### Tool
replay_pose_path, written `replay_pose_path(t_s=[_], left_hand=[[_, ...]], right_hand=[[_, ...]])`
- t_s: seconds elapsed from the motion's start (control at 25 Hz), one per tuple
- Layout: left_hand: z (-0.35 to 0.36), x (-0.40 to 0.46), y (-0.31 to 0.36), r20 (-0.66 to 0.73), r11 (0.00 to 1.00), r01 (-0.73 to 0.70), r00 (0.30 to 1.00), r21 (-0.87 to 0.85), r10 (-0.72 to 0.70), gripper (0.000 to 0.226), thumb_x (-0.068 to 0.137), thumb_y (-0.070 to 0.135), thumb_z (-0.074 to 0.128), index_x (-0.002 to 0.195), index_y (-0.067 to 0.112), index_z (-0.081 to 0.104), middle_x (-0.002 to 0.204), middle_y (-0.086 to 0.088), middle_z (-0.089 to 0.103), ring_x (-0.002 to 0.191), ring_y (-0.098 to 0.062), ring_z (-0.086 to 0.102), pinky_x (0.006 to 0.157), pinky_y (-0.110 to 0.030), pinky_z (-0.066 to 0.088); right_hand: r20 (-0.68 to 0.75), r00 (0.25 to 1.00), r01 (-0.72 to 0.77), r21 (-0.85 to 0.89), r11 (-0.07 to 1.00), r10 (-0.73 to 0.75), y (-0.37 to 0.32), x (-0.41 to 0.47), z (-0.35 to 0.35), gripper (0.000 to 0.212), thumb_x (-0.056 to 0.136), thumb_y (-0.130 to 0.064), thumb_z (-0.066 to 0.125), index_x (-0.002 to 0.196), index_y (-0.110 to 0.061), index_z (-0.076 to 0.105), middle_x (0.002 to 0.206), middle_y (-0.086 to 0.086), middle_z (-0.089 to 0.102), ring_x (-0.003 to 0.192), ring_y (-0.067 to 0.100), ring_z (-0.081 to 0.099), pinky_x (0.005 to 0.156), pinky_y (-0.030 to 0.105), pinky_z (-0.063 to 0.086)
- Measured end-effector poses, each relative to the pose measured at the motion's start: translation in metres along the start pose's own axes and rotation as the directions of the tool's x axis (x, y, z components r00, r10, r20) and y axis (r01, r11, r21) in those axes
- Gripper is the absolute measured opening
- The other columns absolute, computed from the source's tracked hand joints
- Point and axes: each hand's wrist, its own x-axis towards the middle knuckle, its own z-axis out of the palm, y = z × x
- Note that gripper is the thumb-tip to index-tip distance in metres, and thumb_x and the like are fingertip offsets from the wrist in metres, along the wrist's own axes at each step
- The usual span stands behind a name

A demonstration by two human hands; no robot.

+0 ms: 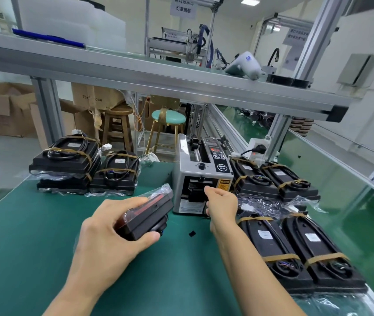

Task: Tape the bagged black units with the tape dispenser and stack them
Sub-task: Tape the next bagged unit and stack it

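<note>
At the tape dispenser (202,176) mouth, right hand (221,202) is pinching, contents unclear; left hand (111,231) is clasping bagged unit (149,213); pulling straight is advisable.

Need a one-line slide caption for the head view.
Left hand grips a bagged black unit while right hand reaches the tape dispenser outlet.

The grey box-shaped tape dispenser (201,176) stands at frame centre on the green bench mat (33,224). Stacked black bagged units (67,163) lie to its left; further taped units (300,252) lie right.
</note>
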Motion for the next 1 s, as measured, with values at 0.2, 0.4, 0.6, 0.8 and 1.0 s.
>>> replay_pose_path(t_s=[0.2,0.4,0.6,0.8,1.0], left_hand=[[0.002,-0.001,0.000,0.003,1.000,-0.016,1.000,0.010,0.016,0.071,0.045,0.029,0.094,0.101,0.058,0.060,0.102,0.026,0.063,0.092,0.003,0.060,0.079,-0.021,0.047],[0.001,0.000,0.001,0.002,1.000,-0.003,1.000,-0.006,0.003,0.064,0.045,0.038,0.086,0.101,0.058,0.061,0.101,0.023,0.063,0.091,-0.002,0.062,0.081,-0.032,0.051],[0.001,-0.001,0.001,-0.033,1.000,0.014,0.999,-0.017,-0.015,0.062,0.045,0.039,0.081,0.102,0.056,0.062,0.100,0.021,0.064,0.092,-0.004,0.063,0.084,-0.036,0.052],[0.002,-0.003,0.000,-0.061,1.000,-0.001,0.998,-0.020,-0.001,0.064,0.045,0.036,0.082,0.103,0.055,0.062,0.100,0.020,0.065,0.094,-0.004,0.064,0.086,-0.036,0.052],[0.003,-0.003,-0.001,-0.080,1.000,0.013,0.997,-0.024,-0.015,0.063,0.045,0.037,0.082,0.103,0.053,0.063,0.100,0.018,0.065,0.094,-0.004,0.064,0.085,-0.039,0.053]], right_hand=[[-0.063,0.992,-0.101,0.061,0.993,0.105,-0.002,0.009,0.011,0.013,0.081,-0.016,0.075,0.072,-0.016,0.066,0.069,0.000,0.057,0.057,0.014,0.043,0.065,0.031,0.044],[-0.095,0.971,-0.204,0.163,0.965,0.221,-0.011,0.004,0.017,0.009,0.083,-0.012,0.072,0.081,-0.010,0.064,0.072,0.003,0.054,0.054,0.014,0.039,0.048,0.025,0.035],[0.487,0.870,-0.028,0.210,0.977,-0.080,-0.020,-0.065,-0.006,0.009,0.084,-0.023,0.071,0.076,-0.019,0.073,0.087,-0.008,0.071,0.080,0.007,0.065,0.067,0.017,0.047],[0.655,0.716,0.156,0.188,0.970,-0.242,-0.018,-0.103,-0.007,0.011,0.085,-0.012,0.068,0.076,-0.012,0.073,0.125,-0.015,0.059,0.113,-0.005,0.055,0.095,0.019,0.036],[0.610,0.744,0.194,0.191,0.962,-0.271,-0.013,-0.100,-0.003,0.011,0.085,-0.008,0.066,0.083,0.002,0.072,0.129,-0.012,0.055,0.119,-0.002,0.052,0.101,0.022,0.035]])
